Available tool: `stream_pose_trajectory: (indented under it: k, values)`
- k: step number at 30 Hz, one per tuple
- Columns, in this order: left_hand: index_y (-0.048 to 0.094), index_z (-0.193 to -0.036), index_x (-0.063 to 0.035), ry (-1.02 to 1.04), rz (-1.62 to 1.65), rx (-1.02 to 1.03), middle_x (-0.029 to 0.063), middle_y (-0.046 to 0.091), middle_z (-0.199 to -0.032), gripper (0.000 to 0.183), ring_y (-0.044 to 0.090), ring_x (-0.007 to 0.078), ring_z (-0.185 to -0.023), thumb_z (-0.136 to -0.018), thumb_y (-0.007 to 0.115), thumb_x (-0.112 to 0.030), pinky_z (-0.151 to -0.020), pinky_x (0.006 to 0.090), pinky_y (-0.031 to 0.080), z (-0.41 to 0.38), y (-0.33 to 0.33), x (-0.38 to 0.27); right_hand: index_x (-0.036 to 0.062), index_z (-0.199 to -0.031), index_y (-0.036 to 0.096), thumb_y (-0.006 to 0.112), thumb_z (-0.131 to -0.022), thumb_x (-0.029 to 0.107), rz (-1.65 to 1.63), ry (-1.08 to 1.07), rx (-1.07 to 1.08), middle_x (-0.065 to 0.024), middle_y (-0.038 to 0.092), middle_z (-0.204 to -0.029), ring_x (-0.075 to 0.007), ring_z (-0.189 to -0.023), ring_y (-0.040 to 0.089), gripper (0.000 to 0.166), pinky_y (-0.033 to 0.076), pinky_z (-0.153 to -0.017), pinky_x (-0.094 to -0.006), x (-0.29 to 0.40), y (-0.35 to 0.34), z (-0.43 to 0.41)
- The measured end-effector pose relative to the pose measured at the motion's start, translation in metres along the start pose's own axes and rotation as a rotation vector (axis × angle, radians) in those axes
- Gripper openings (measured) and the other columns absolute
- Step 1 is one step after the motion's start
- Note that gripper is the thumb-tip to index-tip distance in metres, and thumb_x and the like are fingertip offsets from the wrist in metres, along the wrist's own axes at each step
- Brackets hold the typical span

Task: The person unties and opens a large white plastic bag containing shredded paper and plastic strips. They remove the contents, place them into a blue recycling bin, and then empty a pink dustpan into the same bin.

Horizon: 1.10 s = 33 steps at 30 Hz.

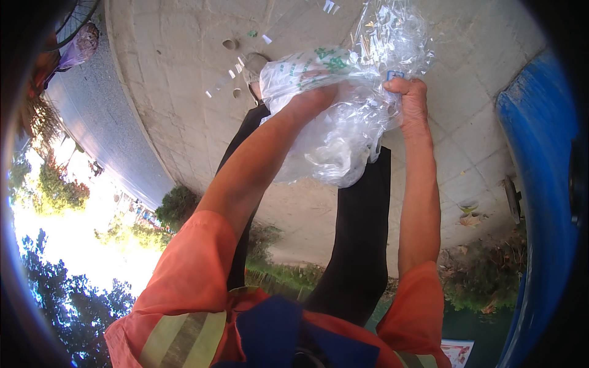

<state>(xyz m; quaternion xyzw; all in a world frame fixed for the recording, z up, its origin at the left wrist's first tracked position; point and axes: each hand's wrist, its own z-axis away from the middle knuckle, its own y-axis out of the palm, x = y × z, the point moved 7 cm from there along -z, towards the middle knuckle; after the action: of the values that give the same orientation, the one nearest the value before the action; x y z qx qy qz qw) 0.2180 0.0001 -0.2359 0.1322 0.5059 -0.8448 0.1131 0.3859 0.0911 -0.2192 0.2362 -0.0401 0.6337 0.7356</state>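
A white plastic bag with green print hangs before my legs, with crumpled clear plastic bunched below it. My left hand reaches in at the bag; film covers its fingers, so their grip is hidden. Pinched in my right hand is the neck of a clear plastic bag, its thumb next to a small blue-edged label. Inside that clear bag are crinkled film and thin pale sticks or strips.
Paved ground lies around my feet, with white scraps and small cup-like pieces on it. A large blue container stands at the right. At upper left are a bicycle wheel and a purple bag.
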Motion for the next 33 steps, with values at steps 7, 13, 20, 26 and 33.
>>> stream_pose_trajectory:
  k: [7,13,20,26,33]
  values:
    - [0.057,-0.115,-0.006,0.142,0.161,0.118,0.0156,0.061,-0.11,0.029,0.058,0.0346,-0.098,-0.094,0.044,-0.021,-0.086,0.044,0.045,0.027,-0.037,-0.008,-0.009,-0.082,0.062,0.072,-0.055,-0.001,0.143,0.041,-0.162,-0.0125,0.064,-0.081,-0.0229,-0.065,0.062,0.03,0.052,-0.062,-0.0361,-0.036,-0.01,-0.009]
    - [0.062,-0.087,-0.0028,0.224,0.39,0.22,0.0153,0.06,-0.088,0.012,0.058,0.0325,-0.086,-0.076,0.063,-0.002,-0.068,0.0397,0.049,0.056,-0.1,-0.04,-0.0036,-0.082,0.064,0.071,-0.054,0.008,0.342,0.009,-0.145,-0.0075,0.064,-0.08,-0.0208,-0.069,0.058,0.031,0.047,-0.069,-0.0328,-0.055,0.015,0.002]
    - [0.055,-0.08,-0.0007,-0.317,1.15,-0.059,0.0063,0.053,-0.077,0.02,0.055,0.0206,-0.077,-0.069,0.07,0.006,-0.067,0.0311,0.048,0.075,-0.137,0.017,-0.0035,-0.079,0.065,0.068,-0.057,0.005,0.251,-0.148,-0.27,-0.0046,0.064,-0.078,-0.0189,-0.069,0.058,0.023,0.045,-0.069,-0.0314,-0.032,0.022,0.017]
    - [0.061,-0.082,0.0021,-0.689,1.577,-0.384,0.0057,0.064,-0.078,0.024,0.063,0.0154,-0.071,-0.065,0.072,0.015,-0.069,0.0291,0.055,0.059,-0.147,0.071,-0.0041,-0.083,0.066,0.067,-0.057,0.002,0.247,-0.223,-0.342,-0.0048,0.064,-0.082,-0.0186,-0.072,0.059,0.027,0.046,-0.072,-0.0308,-0.013,0.035,0.02]
    - [0.062,-0.095,0.0044,-0.864,1.892,-0.181,0.0126,0.068,-0.085,0.023,0.066,0.0195,-0.075,-0.073,0.072,0.003,-0.07,0.0296,0.054,0.06,-0.096,0.084,-0.0048,-0.083,0.065,0.07,-0.058,0.003,0.15,-0.091,-0.394,-0.005,0.063,-0.082,-0.0201,-0.069,0.059,0.026,0.048,-0.073,-0.0349,-0.036,-0.004,0.011]
